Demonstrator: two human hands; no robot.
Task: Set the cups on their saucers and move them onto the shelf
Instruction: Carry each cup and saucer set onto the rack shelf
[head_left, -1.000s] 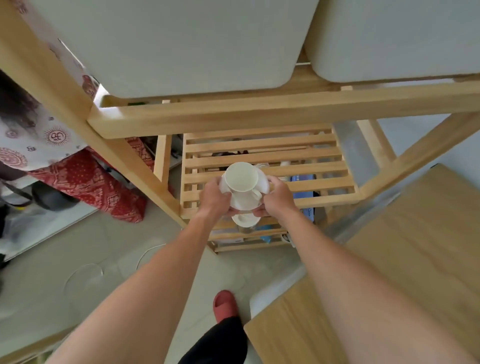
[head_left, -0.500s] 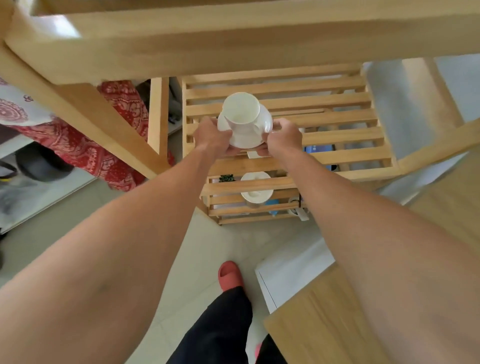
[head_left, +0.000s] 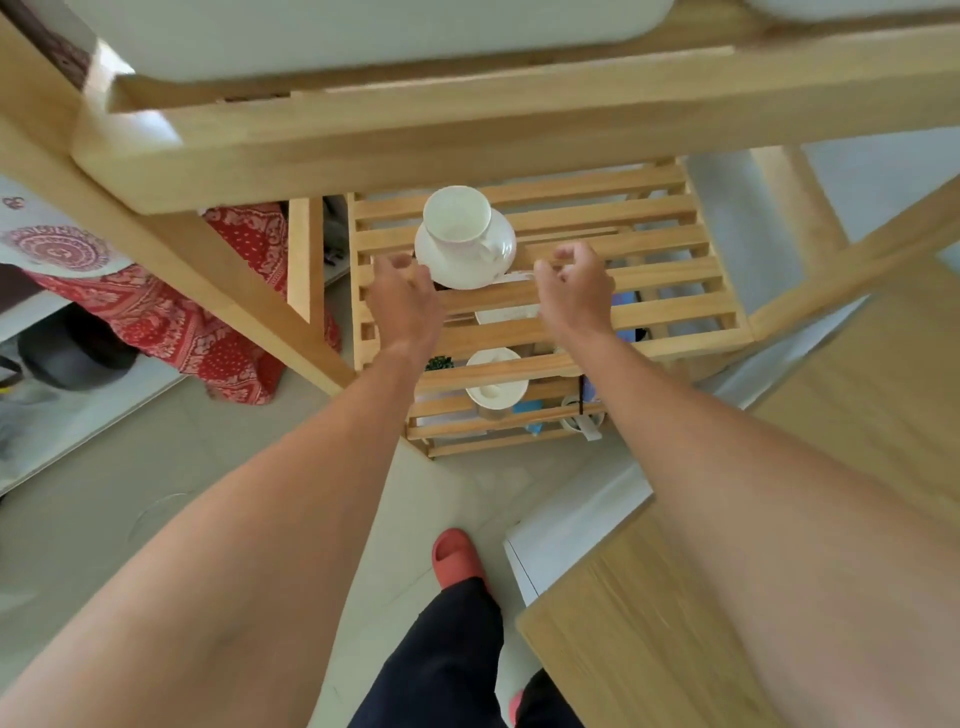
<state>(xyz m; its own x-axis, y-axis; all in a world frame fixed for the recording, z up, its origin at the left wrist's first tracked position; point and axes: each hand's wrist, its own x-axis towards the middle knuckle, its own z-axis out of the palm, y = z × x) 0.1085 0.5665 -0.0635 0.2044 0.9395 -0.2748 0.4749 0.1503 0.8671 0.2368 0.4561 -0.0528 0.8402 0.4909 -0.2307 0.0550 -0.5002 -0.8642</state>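
A white cup (head_left: 457, 223) stands upright on its white saucer (head_left: 467, 265), and both rest on the slatted wooden shelf (head_left: 649, 244). My left hand (head_left: 402, 301) hovers just left of the saucer, fingers loosely curled, holding nothing. My right hand (head_left: 574, 291) is just right of it, also empty with fingers apart. Through the slats a second white cup and saucer (head_left: 496, 384) sit on a lower shelf level, and part of another saucer (head_left: 506, 313) shows between them.
A thick wooden beam (head_left: 467, 135) of the rack crosses above the shelf, with grey bins on top. A wooden tabletop (head_left: 779, 545) is at the lower right. Red patterned cloth (head_left: 208, 332) hangs at the left. My foot in a red slipper (head_left: 460, 558) stands on the tiled floor.
The cup on its saucer went forward onto the slatted shelf and was set down. Both hands let go of the saucer and drew back a little.
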